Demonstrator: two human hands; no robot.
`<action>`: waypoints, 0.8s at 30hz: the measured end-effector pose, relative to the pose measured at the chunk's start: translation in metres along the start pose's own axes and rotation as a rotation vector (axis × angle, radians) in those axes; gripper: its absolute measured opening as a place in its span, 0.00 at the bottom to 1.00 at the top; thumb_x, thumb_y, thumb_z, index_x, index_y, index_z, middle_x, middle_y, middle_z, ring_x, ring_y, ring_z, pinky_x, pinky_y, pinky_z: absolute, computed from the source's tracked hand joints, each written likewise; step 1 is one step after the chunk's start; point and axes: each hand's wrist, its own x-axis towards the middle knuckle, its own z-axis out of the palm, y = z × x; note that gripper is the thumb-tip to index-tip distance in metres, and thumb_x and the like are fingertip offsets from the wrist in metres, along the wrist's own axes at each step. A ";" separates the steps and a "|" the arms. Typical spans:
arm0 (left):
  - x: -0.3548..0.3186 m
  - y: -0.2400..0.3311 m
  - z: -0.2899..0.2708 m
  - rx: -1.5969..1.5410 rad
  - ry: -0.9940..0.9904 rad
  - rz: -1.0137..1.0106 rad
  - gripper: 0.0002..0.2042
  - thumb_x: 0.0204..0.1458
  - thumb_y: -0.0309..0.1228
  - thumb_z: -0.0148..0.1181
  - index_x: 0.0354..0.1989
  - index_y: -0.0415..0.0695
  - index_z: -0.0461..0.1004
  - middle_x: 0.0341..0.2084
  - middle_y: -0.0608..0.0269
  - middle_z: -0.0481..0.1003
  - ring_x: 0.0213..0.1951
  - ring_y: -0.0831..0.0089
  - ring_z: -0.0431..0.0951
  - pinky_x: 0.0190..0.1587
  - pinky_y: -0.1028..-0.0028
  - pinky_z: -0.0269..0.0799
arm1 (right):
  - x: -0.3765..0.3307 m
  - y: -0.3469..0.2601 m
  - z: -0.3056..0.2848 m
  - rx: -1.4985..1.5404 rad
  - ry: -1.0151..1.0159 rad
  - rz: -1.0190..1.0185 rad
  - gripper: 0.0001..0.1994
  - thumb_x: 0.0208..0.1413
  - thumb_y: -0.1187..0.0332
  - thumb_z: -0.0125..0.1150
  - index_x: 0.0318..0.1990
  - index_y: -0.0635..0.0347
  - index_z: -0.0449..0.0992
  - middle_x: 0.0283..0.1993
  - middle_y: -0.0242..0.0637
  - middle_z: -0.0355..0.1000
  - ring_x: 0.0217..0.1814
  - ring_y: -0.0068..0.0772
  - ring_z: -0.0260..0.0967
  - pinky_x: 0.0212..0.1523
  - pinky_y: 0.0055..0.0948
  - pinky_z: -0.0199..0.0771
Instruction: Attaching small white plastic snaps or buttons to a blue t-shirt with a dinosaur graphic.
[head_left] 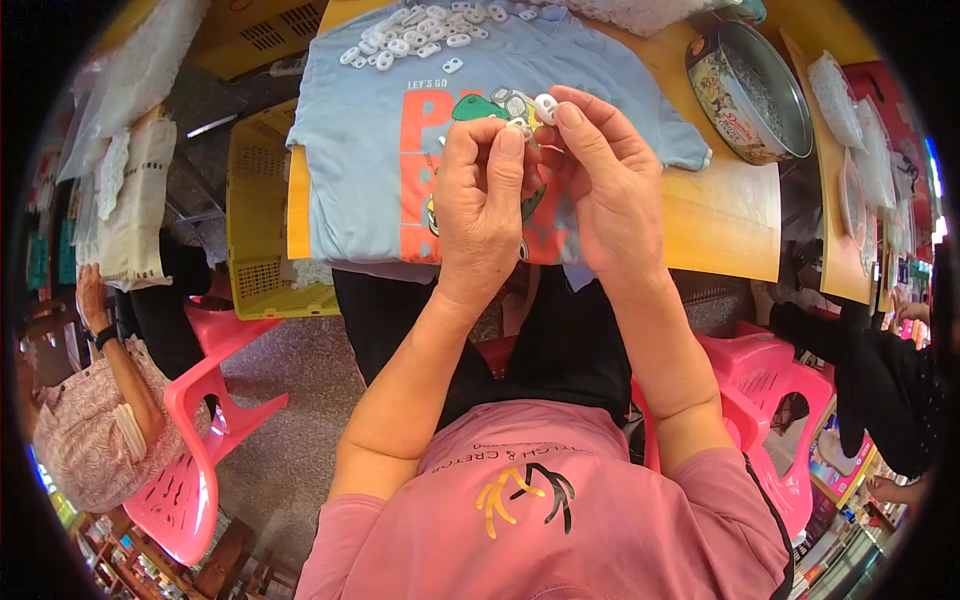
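Over the blue T-shirt [350, 110] both my hands are raised close together. My right hand [615, 175] pinches a small white oval plastic piece [546, 109], with dark hole-like marks, between thumb and fingertips. In my left hand [480, 195], thumb and forefinger close on another small white plastic piece [521, 127]; the fingers partly hide it. The fingertips of the two hands nearly meet. Towards the far edge of the shirt lies a loose pile of white oval plastic pieces [400, 45], several of them with two holes.
Under the shirt is a yellow-topped table [735, 215]. A round tin [735, 110] holding small clear bits stands at its right. A yellow plastic crate [255, 200] is at the left. Pink chairs [190, 480] flank me, and another person's hand [92, 298] shows far left.
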 end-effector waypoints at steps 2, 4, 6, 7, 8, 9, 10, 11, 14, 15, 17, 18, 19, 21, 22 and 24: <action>0.000 0.000 0.000 0.009 0.013 0.001 0.06 0.65 0.30 0.50 0.40 0.40 0.67 0.28 0.66 0.73 0.27 0.84 0.71 0.31 0.82 0.70 | -0.001 0.000 0.001 -0.003 0.005 0.001 0.12 0.61 0.69 0.59 0.49 0.66 0.75 0.41 0.34 0.75 0.41 0.22 0.73 0.44 0.25 0.75; 0.000 -0.001 0.000 0.018 0.026 0.001 0.06 0.64 0.30 0.50 0.40 0.40 0.67 0.28 0.66 0.73 0.27 0.84 0.71 0.31 0.82 0.70 | -0.002 0.000 0.002 0.012 0.002 0.007 0.12 0.61 0.69 0.59 0.49 0.66 0.75 0.41 0.34 0.75 0.41 0.22 0.73 0.44 0.25 0.75; 0.000 -0.002 -0.001 0.033 0.031 0.012 0.06 0.65 0.32 0.49 0.40 0.43 0.66 0.28 0.68 0.71 0.27 0.84 0.69 0.30 0.82 0.67 | -0.002 0.001 0.002 0.026 0.000 0.012 0.12 0.61 0.69 0.59 0.49 0.66 0.75 0.41 0.35 0.75 0.41 0.22 0.73 0.44 0.25 0.75; 0.000 -0.002 0.000 0.033 0.031 0.012 0.06 0.65 0.32 0.49 0.40 0.43 0.66 0.28 0.68 0.71 0.27 0.84 0.69 0.30 0.82 0.67 | -0.002 0.001 0.003 0.021 -0.002 0.010 0.12 0.61 0.70 0.59 0.49 0.66 0.75 0.41 0.35 0.75 0.41 0.22 0.73 0.44 0.25 0.75; 0.000 -0.002 0.001 0.033 0.037 0.018 0.06 0.65 0.32 0.49 0.40 0.43 0.66 0.28 0.68 0.71 0.27 0.84 0.69 0.29 0.82 0.67 | -0.002 0.001 0.003 0.016 -0.003 0.007 0.12 0.61 0.70 0.59 0.49 0.66 0.75 0.41 0.35 0.76 0.41 0.22 0.73 0.45 0.25 0.75; 0.000 -0.001 0.002 0.034 0.042 0.024 0.07 0.65 0.32 0.49 0.40 0.43 0.66 0.28 0.68 0.71 0.27 0.84 0.69 0.29 0.82 0.67 | -0.003 0.001 0.004 0.015 -0.003 0.007 0.12 0.61 0.70 0.59 0.49 0.66 0.75 0.41 0.35 0.76 0.41 0.22 0.73 0.45 0.25 0.75; 0.000 -0.001 0.002 0.035 0.042 0.025 0.07 0.65 0.32 0.49 0.40 0.43 0.66 0.28 0.68 0.71 0.27 0.84 0.69 0.29 0.82 0.67 | -0.003 0.001 0.004 0.007 0.001 0.003 0.12 0.61 0.70 0.60 0.49 0.66 0.75 0.41 0.35 0.76 0.41 0.22 0.73 0.45 0.25 0.75; -0.001 -0.001 0.002 0.035 0.045 0.026 0.07 0.65 0.33 0.49 0.40 0.43 0.66 0.28 0.68 0.71 0.27 0.84 0.69 0.29 0.82 0.67 | -0.004 0.001 0.005 -0.002 0.004 0.000 0.12 0.60 0.70 0.60 0.49 0.66 0.75 0.41 0.35 0.76 0.40 0.22 0.73 0.45 0.25 0.75; -0.001 -0.001 0.001 0.034 0.053 0.040 0.06 0.65 0.31 0.49 0.40 0.41 0.66 0.28 0.67 0.72 0.28 0.84 0.71 0.30 0.82 0.69 | -0.004 0.002 0.008 -0.051 0.023 -0.029 0.12 0.60 0.70 0.60 0.48 0.66 0.75 0.41 0.34 0.76 0.40 0.22 0.73 0.45 0.24 0.75; -0.002 -0.001 0.000 0.034 0.059 0.052 0.05 0.65 0.29 0.48 0.40 0.40 0.66 0.29 0.66 0.73 0.29 0.83 0.74 0.30 0.82 0.72 | -0.005 0.003 0.009 -0.051 0.022 -0.030 0.12 0.60 0.70 0.60 0.48 0.66 0.75 0.41 0.34 0.76 0.40 0.22 0.73 0.45 0.24 0.75; -0.001 -0.001 0.001 0.042 0.062 0.055 0.05 0.65 0.29 0.48 0.41 0.40 0.66 0.29 0.66 0.72 0.29 0.84 0.74 0.30 0.82 0.72 | -0.006 0.003 0.010 -0.124 0.028 -0.068 0.12 0.60 0.70 0.61 0.48 0.66 0.76 0.41 0.34 0.76 0.41 0.21 0.73 0.44 0.22 0.74; -0.001 -0.001 0.001 0.048 0.066 0.058 0.05 0.65 0.29 0.48 0.41 0.40 0.66 0.30 0.66 0.72 0.29 0.84 0.73 0.31 0.82 0.72 | -0.006 0.002 0.010 -0.123 0.029 -0.068 0.12 0.60 0.70 0.61 0.48 0.66 0.76 0.41 0.34 0.76 0.41 0.21 0.73 0.44 0.22 0.74; -0.001 -0.002 0.000 0.047 0.066 0.059 0.05 0.65 0.29 0.48 0.41 0.40 0.66 0.30 0.66 0.72 0.29 0.84 0.73 0.31 0.82 0.72 | -0.007 0.002 0.011 -0.167 0.031 -0.083 0.12 0.60 0.70 0.61 0.48 0.66 0.76 0.41 0.34 0.76 0.41 0.20 0.72 0.43 0.21 0.74; 0.000 -0.003 -0.002 0.099 0.057 0.075 0.05 0.65 0.29 0.48 0.41 0.40 0.66 0.30 0.66 0.72 0.29 0.84 0.72 0.30 0.82 0.71 | -0.008 0.001 0.011 -0.212 0.033 -0.098 0.12 0.59 0.70 0.62 0.47 0.67 0.76 0.41 0.34 0.76 0.41 0.19 0.72 0.42 0.20 0.73; 0.000 -0.002 -0.002 0.098 0.057 0.075 0.05 0.65 0.29 0.48 0.41 0.40 0.66 0.30 0.66 0.72 0.29 0.84 0.72 0.30 0.82 0.71 | -0.008 0.000 0.010 -0.253 0.025 -0.118 0.11 0.59 0.71 0.62 0.47 0.67 0.76 0.41 0.33 0.76 0.40 0.18 0.71 0.42 0.19 0.72; 0.000 0.000 -0.001 0.103 0.059 0.068 0.06 0.65 0.30 0.48 0.41 0.40 0.66 0.30 0.67 0.72 0.28 0.84 0.72 0.30 0.82 0.71 | -0.007 -0.001 0.009 -0.293 0.017 -0.137 0.11 0.59 0.71 0.62 0.47 0.66 0.76 0.41 0.33 0.76 0.40 0.17 0.71 0.41 0.18 0.71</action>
